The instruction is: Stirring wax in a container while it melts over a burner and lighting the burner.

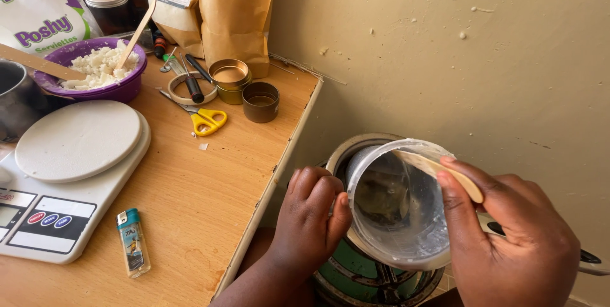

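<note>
Both hands are gripping: your left hand [311,218] is clasping the tilted clear tub [399,202] over the pot [356,275] beside the table [210,218], your right hand [508,237] is pinching the stick [438,170], and overtilting may be spilling melt.

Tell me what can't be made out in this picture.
All in the head view:
- Pot under the tub: its contents are hidden by the tub and both hands, left hand, right hand.
- Stick: its far end is hidden under the right fingers.
- Metal pan: cut off by the left edge.
- Jars: cut off by the top edge.
</note>
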